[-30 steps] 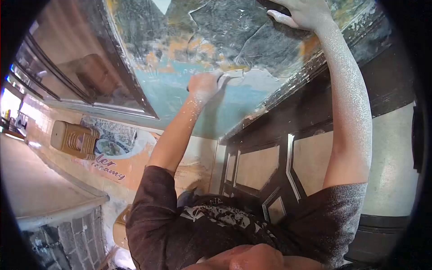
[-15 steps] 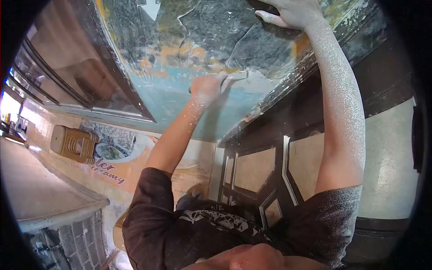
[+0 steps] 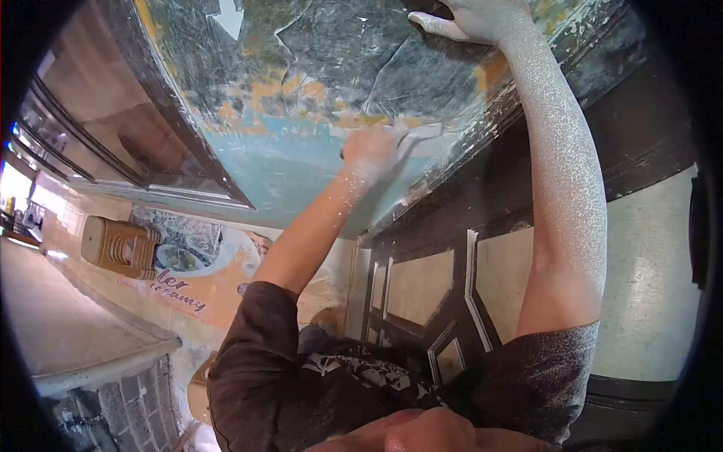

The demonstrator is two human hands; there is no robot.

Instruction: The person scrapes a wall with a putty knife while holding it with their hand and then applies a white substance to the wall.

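My left hand [image 3: 370, 148] is closed around what looks like a scraper, its dark handle end showing at the left of my fist. The thin scraper blade [image 3: 425, 134] lies against the wall, where dark paint meets pale blue. Dusted white, my right hand [image 3: 482, 21] rests on the wall higher up with the thumb stretched out; the top frame edge cuts off part of it. The painted wall surface [image 3: 331, 56] is dark grey with orange patches, and its coating is cracked and lifting in places. Below it runs a light blue band [image 3: 279, 162].
A dark wooden frame [image 3: 459, 169] with pale panels borders the wall on the right. At left is a glass pane [image 3: 105, 83]. Stacked tan plastic stools [image 3: 117, 245] stand by a printed banner [image 3: 226, 290]. A counter [image 3: 98, 335] with grey bricks is at lower left.
My left hand has slid to the right along the wall with the scraper. My right hand keeps its place on the wall, while the view has shifted slightly.
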